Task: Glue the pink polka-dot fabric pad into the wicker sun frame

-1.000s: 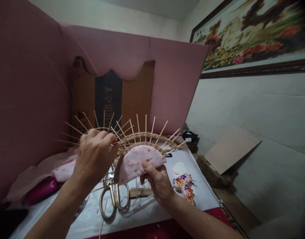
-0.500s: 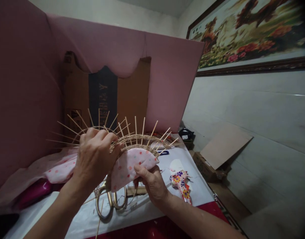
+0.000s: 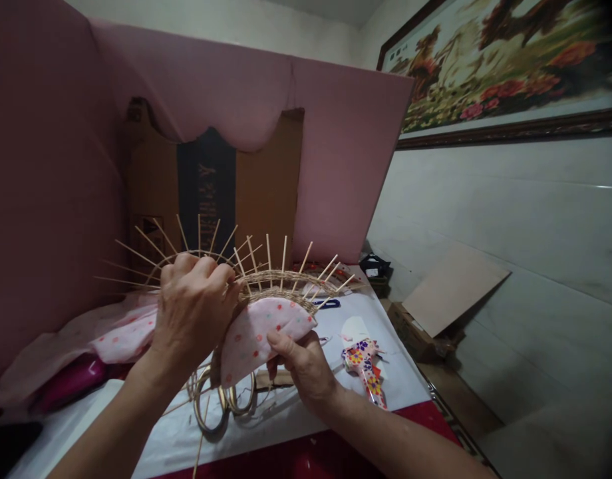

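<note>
Right hand (image 3: 308, 369) pinches the spotted panel (image 3: 253, 339) by its straight side, toward the desk (image 3: 400, 379)'s near edge; left hand (image 3: 193, 303), curled, meets the woven band (image 3: 286, 275)'s left end, hold unclear.

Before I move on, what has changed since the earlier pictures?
The right hand and the dotted fabric piece it grips shifted left and slightly down, closer to the left hand and over more of the scissors. No hold was visibly taken or released. The scissors and flower-patterned tool stayed put.
</note>
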Action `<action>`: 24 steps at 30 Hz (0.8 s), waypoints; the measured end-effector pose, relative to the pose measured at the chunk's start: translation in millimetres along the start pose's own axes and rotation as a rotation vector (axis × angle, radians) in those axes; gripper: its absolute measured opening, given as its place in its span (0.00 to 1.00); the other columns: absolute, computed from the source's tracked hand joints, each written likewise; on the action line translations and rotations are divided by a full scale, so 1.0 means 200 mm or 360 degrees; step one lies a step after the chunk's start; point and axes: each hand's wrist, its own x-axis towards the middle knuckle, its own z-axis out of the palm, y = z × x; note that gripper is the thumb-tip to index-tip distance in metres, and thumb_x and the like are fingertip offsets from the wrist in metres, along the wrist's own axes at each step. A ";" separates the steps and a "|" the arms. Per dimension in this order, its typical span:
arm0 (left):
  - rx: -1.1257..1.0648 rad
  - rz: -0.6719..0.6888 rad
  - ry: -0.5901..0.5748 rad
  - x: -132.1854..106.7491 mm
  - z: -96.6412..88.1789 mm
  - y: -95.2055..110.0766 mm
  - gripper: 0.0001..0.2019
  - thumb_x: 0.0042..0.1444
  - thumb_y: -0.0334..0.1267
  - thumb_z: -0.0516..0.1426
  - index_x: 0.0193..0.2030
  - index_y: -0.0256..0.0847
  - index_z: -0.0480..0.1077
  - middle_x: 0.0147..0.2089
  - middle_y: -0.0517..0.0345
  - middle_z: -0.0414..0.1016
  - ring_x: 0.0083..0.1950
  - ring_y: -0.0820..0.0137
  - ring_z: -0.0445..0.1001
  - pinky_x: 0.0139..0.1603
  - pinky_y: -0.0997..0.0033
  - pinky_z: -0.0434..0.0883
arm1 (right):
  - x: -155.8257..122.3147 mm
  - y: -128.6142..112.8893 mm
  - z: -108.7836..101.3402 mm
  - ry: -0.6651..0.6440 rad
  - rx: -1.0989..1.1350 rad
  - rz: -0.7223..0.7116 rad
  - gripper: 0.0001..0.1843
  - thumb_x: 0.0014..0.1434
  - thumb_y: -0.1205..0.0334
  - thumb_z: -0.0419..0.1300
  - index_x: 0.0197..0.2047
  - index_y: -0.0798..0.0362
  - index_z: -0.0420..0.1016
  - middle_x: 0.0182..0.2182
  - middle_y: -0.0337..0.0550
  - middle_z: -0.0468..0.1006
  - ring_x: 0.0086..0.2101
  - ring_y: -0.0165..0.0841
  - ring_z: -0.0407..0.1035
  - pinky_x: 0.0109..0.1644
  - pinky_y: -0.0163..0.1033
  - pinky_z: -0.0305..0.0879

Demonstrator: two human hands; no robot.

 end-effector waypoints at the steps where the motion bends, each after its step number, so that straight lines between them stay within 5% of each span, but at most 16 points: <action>1: -0.0017 0.0006 -0.0004 0.00 0.00 -0.01 0.10 0.55 0.44 0.55 0.27 0.42 0.71 0.31 0.50 0.73 0.41 0.52 0.66 0.39 0.54 0.62 | 0.00 0.00 0.00 0.0002 0.0014 0.0003 0.09 0.53 0.59 0.64 0.31 0.58 0.75 0.22 0.38 0.71 0.20 0.25 0.63 0.20 0.30 0.62; 6: -0.0369 -0.0097 0.0122 0.02 0.01 -0.10 0.08 0.52 0.43 0.59 0.32 0.40 0.73 0.30 0.52 0.75 0.37 0.58 0.67 0.40 0.57 0.64 | 0.03 -0.01 -0.01 0.0146 0.0177 0.0102 0.11 0.49 0.59 0.66 0.27 0.59 0.74 0.19 0.36 0.72 0.18 0.25 0.63 0.18 0.30 0.62; 13: -0.1379 -0.0778 0.0435 0.02 -0.10 -0.17 0.07 0.50 0.40 0.61 0.34 0.41 0.75 0.27 0.60 0.74 0.26 0.73 0.69 0.27 0.72 0.65 | 0.09 0.01 -0.07 0.0601 0.0444 0.0300 0.12 0.42 0.60 0.69 0.26 0.58 0.72 0.16 0.35 0.72 0.17 0.25 0.64 0.18 0.28 0.62; 18: -0.1194 -0.0670 0.0553 0.01 -0.15 -0.16 0.05 0.47 0.39 0.64 0.29 0.41 0.75 0.25 0.62 0.73 0.25 0.75 0.68 0.26 0.73 0.63 | 0.09 0.03 -0.08 0.0731 0.0488 0.0343 0.13 0.40 0.62 0.70 0.26 0.58 0.72 0.15 0.35 0.72 0.17 0.25 0.64 0.17 0.28 0.61; 24: -0.1054 -0.0623 0.0427 0.01 -0.14 -0.16 0.07 0.49 0.40 0.62 0.27 0.39 0.74 0.27 0.60 0.71 0.27 0.74 0.68 0.28 0.72 0.63 | 0.08 0.03 -0.08 0.0698 0.0481 0.0382 0.12 0.41 0.62 0.70 0.27 0.58 0.72 0.16 0.35 0.73 0.18 0.25 0.65 0.17 0.28 0.62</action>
